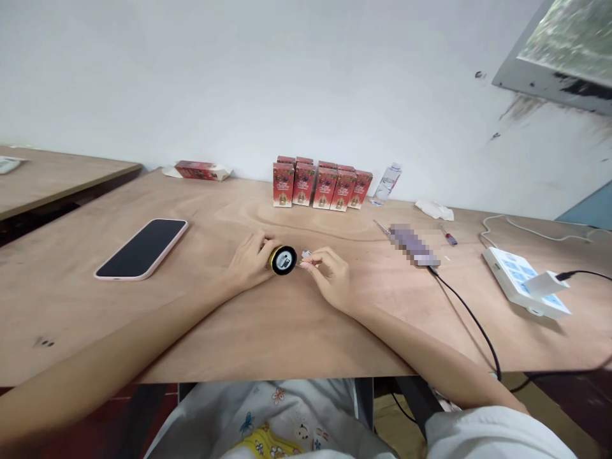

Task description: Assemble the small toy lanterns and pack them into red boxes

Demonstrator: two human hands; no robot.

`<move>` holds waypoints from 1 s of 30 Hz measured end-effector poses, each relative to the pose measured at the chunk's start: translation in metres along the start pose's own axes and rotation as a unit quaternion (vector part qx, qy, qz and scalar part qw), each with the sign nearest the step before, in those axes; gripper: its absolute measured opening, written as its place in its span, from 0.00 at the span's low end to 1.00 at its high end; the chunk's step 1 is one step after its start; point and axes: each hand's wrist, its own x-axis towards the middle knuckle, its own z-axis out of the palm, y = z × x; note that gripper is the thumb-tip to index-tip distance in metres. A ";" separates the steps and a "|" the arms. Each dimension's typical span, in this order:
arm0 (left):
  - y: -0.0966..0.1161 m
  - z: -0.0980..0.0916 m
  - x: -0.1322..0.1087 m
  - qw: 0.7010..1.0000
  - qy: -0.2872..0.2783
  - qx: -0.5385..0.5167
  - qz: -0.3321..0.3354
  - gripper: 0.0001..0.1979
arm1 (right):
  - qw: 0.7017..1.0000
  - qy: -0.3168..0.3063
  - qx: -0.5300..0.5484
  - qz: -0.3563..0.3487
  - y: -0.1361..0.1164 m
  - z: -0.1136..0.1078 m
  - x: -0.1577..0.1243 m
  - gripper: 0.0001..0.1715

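Note:
My left hand (252,260) is wrapped round a small round object (284,260) with a black rim and gold side. Its end faces me and shows a whitish disc with dark marks, and the rest of it is hidden behind the rim and my fingers. Just right of it, my right hand (332,275) has its thumb and forefinger pinched together at a small whitish piece (306,254), too small to name. Both forearms rest along the wooden table (229,338).
Several red printed boxes (326,186) stand by the wall, a plastic bottle (387,183) beside them. An opened red box (201,170) lies back left. A phone (143,248) is at left. At right are a charging phone (412,245), a screwdriver (448,235) and a power strip (507,274).

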 end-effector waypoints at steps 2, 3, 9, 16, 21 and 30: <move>0.004 -0.003 0.003 0.999 0.019 0.014 0.034 0.12 | 1.000 0.001 0.001 -0.018 -0.003 0.006 -0.002 0.06; 0.006 -0.004 0.005 0.998 0.024 0.021 0.048 0.12 | 1.000 0.002 0.000 -0.027 -0.004 0.009 -0.003 0.06; 0.014 -0.010 0.011 0.995 0.032 0.053 0.082 0.12 | 0.996 0.004 -0.036 -0.076 -0.009 0.013 -0.004 0.06; 0.020 -0.012 0.013 0.991 0.052 0.063 0.102 0.10 | 0.992 -0.017 -0.071 -0.102 -0.012 0.016 -0.004 0.10; 0.017 -0.012 0.011 0.995 0.049 0.051 0.073 0.09 | 0.995 -0.022 -0.051 -0.077 -0.016 0.007 -0.003 0.12; 0.008 -0.006 0.003 0.999 0.039 0.032 0.006 0.21 | 0.974 -0.085 -0.190 0.090 0.027 -0.016 0.010 0.09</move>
